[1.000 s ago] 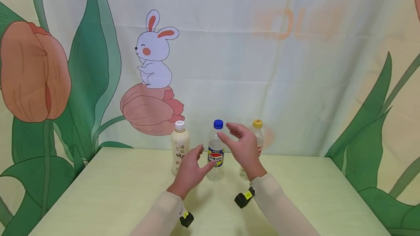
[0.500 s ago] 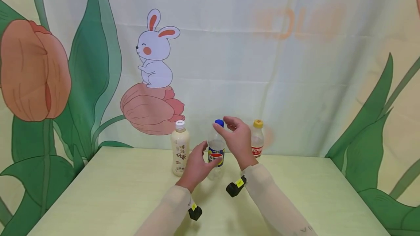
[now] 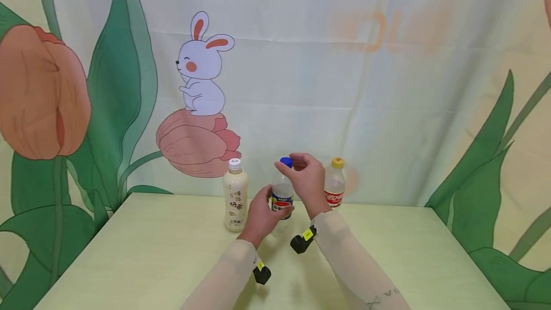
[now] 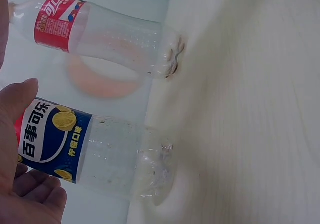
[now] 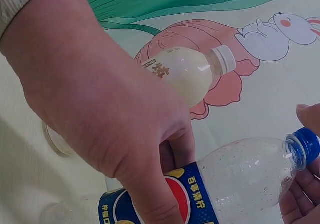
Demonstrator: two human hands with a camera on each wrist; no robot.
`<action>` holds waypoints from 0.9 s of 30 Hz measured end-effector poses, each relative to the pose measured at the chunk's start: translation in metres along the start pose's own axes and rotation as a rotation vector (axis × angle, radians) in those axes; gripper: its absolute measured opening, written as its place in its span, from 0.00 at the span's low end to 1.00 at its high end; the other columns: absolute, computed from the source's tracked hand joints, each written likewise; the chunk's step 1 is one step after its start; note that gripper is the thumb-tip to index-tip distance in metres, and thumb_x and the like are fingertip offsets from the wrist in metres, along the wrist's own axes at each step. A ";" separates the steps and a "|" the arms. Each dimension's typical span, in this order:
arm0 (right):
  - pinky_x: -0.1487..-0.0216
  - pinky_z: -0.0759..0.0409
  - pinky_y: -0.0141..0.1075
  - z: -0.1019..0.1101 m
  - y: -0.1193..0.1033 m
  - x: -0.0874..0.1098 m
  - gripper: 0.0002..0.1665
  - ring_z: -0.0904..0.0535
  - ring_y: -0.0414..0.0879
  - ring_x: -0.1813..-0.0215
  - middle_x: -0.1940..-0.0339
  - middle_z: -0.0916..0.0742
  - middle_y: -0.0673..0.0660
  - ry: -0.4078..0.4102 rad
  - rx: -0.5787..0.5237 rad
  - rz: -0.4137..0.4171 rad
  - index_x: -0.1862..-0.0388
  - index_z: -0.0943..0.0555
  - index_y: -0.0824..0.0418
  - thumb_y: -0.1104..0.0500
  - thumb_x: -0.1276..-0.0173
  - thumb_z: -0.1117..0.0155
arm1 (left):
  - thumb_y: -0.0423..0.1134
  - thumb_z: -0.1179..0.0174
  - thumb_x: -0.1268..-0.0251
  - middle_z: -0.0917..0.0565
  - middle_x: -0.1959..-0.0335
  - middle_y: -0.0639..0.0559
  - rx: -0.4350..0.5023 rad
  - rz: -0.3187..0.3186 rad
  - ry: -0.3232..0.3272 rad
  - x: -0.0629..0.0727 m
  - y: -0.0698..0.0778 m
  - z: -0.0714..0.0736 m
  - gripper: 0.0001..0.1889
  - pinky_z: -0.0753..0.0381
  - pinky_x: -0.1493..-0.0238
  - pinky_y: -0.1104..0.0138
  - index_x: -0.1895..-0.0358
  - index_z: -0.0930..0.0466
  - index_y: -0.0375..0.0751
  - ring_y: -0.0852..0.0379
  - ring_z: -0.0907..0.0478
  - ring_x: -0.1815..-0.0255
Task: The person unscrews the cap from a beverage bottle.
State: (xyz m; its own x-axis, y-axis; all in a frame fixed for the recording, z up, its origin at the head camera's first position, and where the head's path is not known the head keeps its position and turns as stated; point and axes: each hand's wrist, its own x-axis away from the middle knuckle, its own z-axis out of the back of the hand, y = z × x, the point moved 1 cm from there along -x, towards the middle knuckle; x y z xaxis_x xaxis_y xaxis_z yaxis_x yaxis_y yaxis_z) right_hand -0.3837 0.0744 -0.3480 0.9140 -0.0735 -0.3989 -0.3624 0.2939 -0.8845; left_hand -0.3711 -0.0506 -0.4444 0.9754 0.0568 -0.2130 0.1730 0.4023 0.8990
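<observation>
Here we are with the blue-labelled bottle (image 4: 112, 149), upright on the table (image 3: 172, 252) in the middle of a row of three! Our left hand (image 3: 260, 214) is curled round its label, thumb across the front; how firmly, we cannot tell. And look up top: our right hand (image 3: 309, 183) is spread about the blue cap (image 5: 307, 148), thumb to one side, fingers to the other, though we cannot tell whether they touch it. Flanking us, the cream-coloured bottle (image 3: 235, 200) stands near on the left, white-capped; the red-labelled bottle (image 3: 335, 181), yellow-capped, stands on the right, partly behind our right arm.
</observation>
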 end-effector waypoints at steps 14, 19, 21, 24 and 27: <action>0.48 0.12 0.43 0.000 -0.002 -0.001 0.24 0.14 0.50 0.54 0.56 0.09 0.55 0.025 0.026 0.027 0.51 0.13 0.57 0.45 0.40 0.20 | 0.43 0.24 0.40 0.17 0.37 0.44 0.028 -0.007 0.045 -0.003 -0.002 -0.006 0.33 0.23 0.30 0.47 0.33 0.27 0.44 0.43 0.20 0.35; 0.48 0.12 0.43 0.000 0.001 -0.002 0.22 0.14 0.49 0.55 0.59 0.09 0.54 0.019 0.036 0.024 0.53 0.12 0.56 0.44 0.40 0.21 | 0.44 0.24 0.41 0.17 0.37 0.44 0.008 -0.021 0.048 -0.003 -0.003 -0.007 0.33 0.22 0.31 0.47 0.33 0.27 0.43 0.43 0.19 0.36; 0.49 0.12 0.43 0.000 0.002 -0.002 0.22 0.15 0.49 0.56 0.59 0.09 0.54 0.018 0.034 0.031 0.53 0.12 0.57 0.45 0.39 0.21 | 0.44 0.24 0.41 0.17 0.38 0.44 -0.010 -0.021 0.051 -0.004 -0.004 -0.007 0.34 0.21 0.31 0.48 0.33 0.27 0.43 0.43 0.19 0.37; 0.51 0.12 0.42 -0.001 0.002 -0.002 0.21 0.15 0.48 0.57 0.59 0.09 0.54 0.022 0.033 0.052 0.54 0.11 0.57 0.45 0.40 0.21 | 0.45 0.24 0.41 0.16 0.38 0.44 -0.031 -0.024 0.050 -0.005 -0.004 -0.006 0.34 0.20 0.32 0.48 0.33 0.27 0.42 0.43 0.18 0.37; 0.52 0.12 0.42 -0.002 0.003 -0.003 0.21 0.15 0.48 0.57 0.60 0.09 0.54 0.026 0.035 0.061 0.54 0.11 0.57 0.45 0.40 0.21 | 0.45 0.24 0.41 0.16 0.39 0.43 -0.040 -0.028 0.044 -0.006 -0.004 -0.004 0.34 0.20 0.33 0.49 0.33 0.27 0.42 0.43 0.18 0.38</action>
State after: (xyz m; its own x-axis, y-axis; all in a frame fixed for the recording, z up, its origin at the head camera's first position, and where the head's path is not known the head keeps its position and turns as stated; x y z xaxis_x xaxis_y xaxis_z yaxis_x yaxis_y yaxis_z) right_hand -0.3878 0.0739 -0.3501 0.8852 -0.0794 -0.4584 -0.4103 0.3313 -0.8496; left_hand -0.3779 -0.0484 -0.4481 0.9631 0.0848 -0.2553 0.1936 0.4404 0.8767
